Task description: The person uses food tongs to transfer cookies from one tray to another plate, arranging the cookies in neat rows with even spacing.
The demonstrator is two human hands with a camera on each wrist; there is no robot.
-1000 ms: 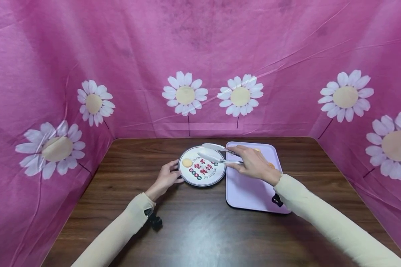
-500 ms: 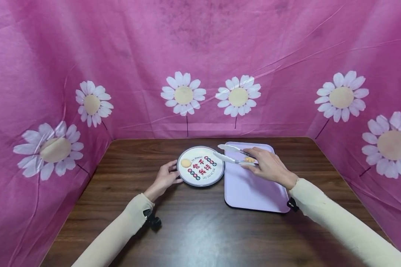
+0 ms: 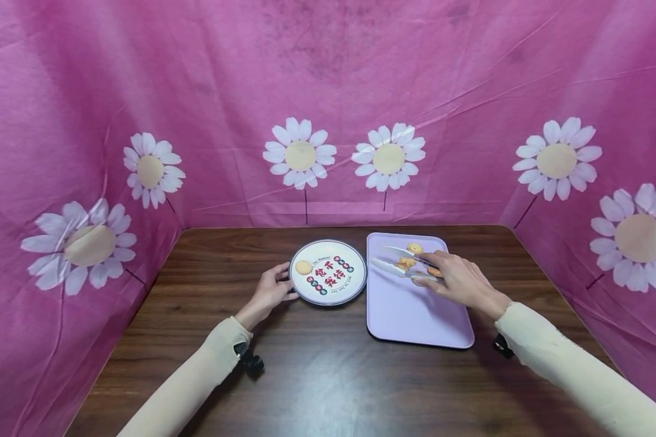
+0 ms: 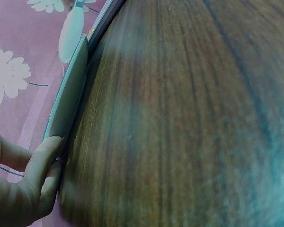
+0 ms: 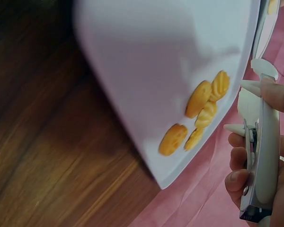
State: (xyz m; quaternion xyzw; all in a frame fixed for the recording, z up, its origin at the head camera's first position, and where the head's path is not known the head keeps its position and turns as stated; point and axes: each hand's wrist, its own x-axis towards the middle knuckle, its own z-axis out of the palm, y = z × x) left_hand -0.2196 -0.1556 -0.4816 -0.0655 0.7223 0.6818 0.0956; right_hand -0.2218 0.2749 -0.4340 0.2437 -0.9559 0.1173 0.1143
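My left hand (image 3: pixel 268 294) holds the left rim of a round white plate (image 3: pixel 355 285) printed with red characters. In the left wrist view its fingertips (image 4: pixel 49 144) sit at the plate's edge. One small round yellow biscuit (image 3: pixel 304 267) lies at the plate's left side. My right hand (image 3: pixel 464 280) grips silver tongs (image 3: pixel 389 267), their two arms spread apart over a lilac tray (image 3: pixel 421 321). Below and between the tips are golden biscuits (image 3: pixel 406 263); the right wrist view shows several biscuits (image 5: pixel 199 99) grouped near the tray's far edge. The tongs hold nothing.
The plate stands right beside the tray's left edge on a dark wooden table (image 3: pixel 306 364). A pink cloth (image 3: pixel 224 91) with white daisies hangs behind and at both sides. A black wrist camera (image 3: pixel 254 365) juts from the left sleeve.
My right hand has drawn the tongs rightward from over the plate to over the tray's biscuits, uncovering the plate's print. The left hand has stayed at the plate's rim.
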